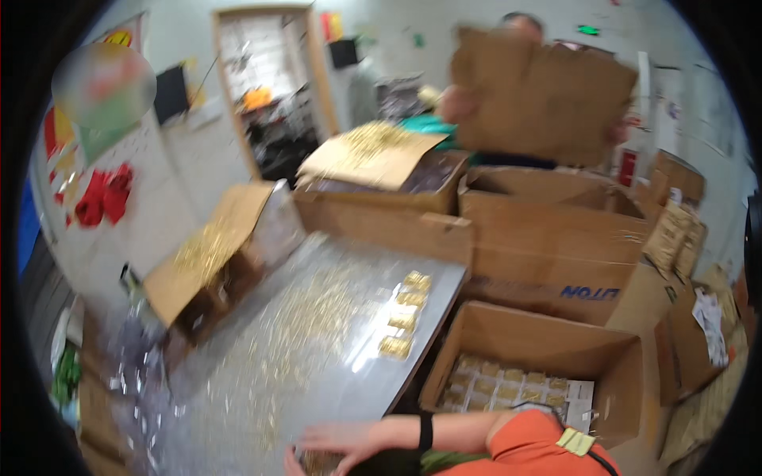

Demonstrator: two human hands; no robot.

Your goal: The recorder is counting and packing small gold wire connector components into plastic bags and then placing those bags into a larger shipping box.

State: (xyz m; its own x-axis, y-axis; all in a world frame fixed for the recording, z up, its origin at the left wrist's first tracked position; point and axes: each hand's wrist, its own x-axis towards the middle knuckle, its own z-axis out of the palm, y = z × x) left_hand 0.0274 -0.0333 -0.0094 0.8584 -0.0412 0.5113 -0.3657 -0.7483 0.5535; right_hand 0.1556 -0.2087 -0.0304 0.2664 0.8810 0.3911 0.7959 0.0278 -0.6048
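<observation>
My right hand reaches in at the table's near edge, its arm in an orange sleeve with a black wristband. Its blurred fingers curve around a small bundle of gold-coloured pieces. Only a sliver of my left hand shows on the bundle's left side, its fingers mostly out of the picture. Thin gold-coloured pieces lie scattered over the shiny metal table. Along the table's right side runs a row of several neat gold bundles.
An open carton at the right holds rows of gold bundles. Behind it, a co-worker lifts a cardboard sheet above a large box. Gold pieces lie on cardboard at the left and on another sheet at the back.
</observation>
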